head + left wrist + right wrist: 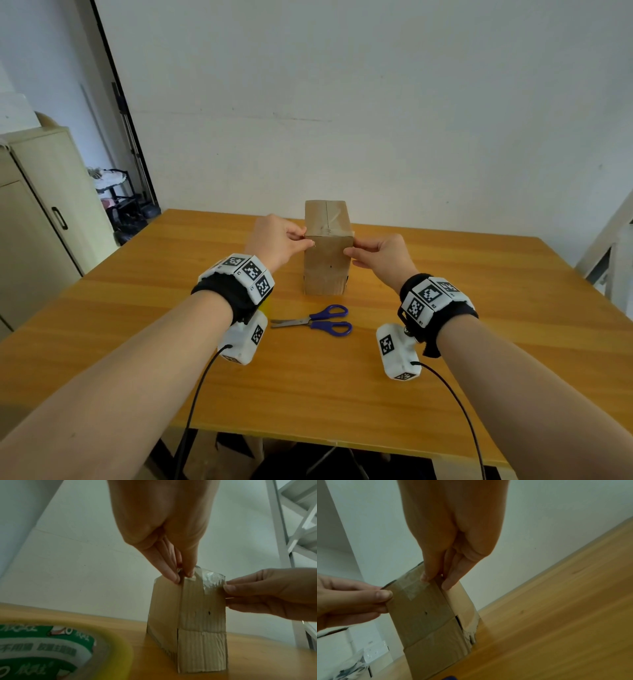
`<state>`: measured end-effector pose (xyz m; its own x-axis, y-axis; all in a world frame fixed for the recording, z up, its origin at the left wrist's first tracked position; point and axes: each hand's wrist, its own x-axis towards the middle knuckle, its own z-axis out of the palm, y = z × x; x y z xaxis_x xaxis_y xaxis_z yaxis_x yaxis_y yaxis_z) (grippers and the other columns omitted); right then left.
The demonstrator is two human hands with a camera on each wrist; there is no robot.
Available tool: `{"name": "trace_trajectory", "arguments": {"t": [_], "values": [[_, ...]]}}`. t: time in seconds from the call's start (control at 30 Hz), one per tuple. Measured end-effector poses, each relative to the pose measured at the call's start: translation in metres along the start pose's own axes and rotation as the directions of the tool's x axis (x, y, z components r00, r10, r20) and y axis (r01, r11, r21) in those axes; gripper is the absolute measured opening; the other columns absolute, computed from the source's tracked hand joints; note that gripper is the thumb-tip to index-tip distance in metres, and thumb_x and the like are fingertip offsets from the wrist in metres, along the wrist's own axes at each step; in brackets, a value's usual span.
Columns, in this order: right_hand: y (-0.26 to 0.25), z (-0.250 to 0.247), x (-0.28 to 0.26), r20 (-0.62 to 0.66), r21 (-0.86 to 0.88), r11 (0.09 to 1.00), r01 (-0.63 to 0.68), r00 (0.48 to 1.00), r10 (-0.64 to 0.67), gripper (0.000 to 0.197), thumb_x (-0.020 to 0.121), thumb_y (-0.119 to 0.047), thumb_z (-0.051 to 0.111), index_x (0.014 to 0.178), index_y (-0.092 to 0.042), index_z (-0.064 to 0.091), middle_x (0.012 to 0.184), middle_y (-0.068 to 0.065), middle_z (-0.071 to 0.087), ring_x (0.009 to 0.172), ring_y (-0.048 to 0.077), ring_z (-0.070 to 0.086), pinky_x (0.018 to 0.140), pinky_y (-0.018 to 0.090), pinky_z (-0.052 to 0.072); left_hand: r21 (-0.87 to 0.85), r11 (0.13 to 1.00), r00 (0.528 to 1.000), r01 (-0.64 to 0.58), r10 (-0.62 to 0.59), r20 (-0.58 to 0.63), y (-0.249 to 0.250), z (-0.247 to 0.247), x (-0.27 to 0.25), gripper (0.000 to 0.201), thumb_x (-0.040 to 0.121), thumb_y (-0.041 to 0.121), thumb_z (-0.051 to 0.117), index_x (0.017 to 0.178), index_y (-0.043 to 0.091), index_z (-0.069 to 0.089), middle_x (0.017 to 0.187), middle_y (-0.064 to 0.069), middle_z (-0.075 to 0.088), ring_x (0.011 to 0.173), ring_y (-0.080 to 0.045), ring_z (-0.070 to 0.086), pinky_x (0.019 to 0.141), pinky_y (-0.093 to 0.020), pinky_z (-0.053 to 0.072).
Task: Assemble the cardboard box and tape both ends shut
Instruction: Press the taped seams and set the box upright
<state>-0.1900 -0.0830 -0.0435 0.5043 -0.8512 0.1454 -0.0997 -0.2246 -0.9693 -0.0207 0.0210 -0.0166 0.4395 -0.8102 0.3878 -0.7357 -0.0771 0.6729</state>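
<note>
A small brown cardboard box point(328, 260) stands upright on the wooden table point(479, 308). Clear tape point(211, 580) runs over its closed top end and down the near face. My left hand point(301, 240) pinches the box's upper left edge between thumb and fingers point(173, 574). On the other side, my right hand point(352, 255) pinches the upper right edge, thumb on the near face by the tape point(412, 588). The bottom end rests on the table, with crumpled tape at its lower right corner point(469, 631). A roll of tape point(51, 649) with a green label lies under my left wrist.
Blue-handled scissors point(318, 321) lie shut on the table just in front of the box. A pale cabinet point(44, 222) stands to the left of the table and a white frame point(609, 260) to the right. A white wall is behind.
</note>
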Motion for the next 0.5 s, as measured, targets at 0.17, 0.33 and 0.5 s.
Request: {"name": "trace_trajectory", "arguments": {"t": [0.17, 0.33, 0.5], "values": [[0.003, 0.004, 0.000, -0.021, -0.046, 0.999, -0.006, 1.000, 0.005, 0.035, 0.078, -0.007, 0.074, 0.112, -0.005, 0.068, 0.107, 0.008, 0.072, 0.097, 0.014, 0.067, 0.090, 0.028, 0.053, 0.177, 0.983, 0.997, -0.059, 0.050, 0.057, 0.001, -0.002, 0.001, 0.030, 0.080, 0.031, 0.070, 0.077, 0.002, 0.073, 0.076, -0.004, 0.066, 0.073, -0.015, 0.062, 0.081, -0.038, 0.055], [0.000, 0.005, -0.008, -0.008, -0.106, 0.994, 0.007, 1.000, -0.008, 0.043, 0.077, 0.000, 0.072, 0.119, -0.002, 0.063, 0.114, 0.011, 0.069, 0.108, 0.015, 0.064, 0.101, 0.033, 0.047, 0.410, 0.902, 0.990, -0.137, 0.111, 0.086, 0.012, -0.003, -0.003, 0.037, 0.082, 0.040, 0.066, 0.064, 0.009, 0.057, 0.053, 0.001, 0.051, 0.055, -0.020, 0.050, 0.060, -0.033, 0.047], [-0.006, 0.001, -0.016, 0.058, -0.113, 0.993, 0.028, 0.998, -0.022, 0.047, 0.079, 0.009, 0.067, 0.124, -0.001, 0.059, 0.121, 0.011, 0.065, 0.107, 0.011, 0.061, 0.099, 0.024, 0.045, 0.368, 0.919, 0.979, -0.143, 0.076, 0.191, 0.014, -0.008, -0.004, 0.038, 0.075, 0.034, 0.074, 0.097, 0.005, 0.065, 0.088, -0.007, 0.072, 0.081, -0.022, 0.068, 0.079, -0.037, 0.055]]}}
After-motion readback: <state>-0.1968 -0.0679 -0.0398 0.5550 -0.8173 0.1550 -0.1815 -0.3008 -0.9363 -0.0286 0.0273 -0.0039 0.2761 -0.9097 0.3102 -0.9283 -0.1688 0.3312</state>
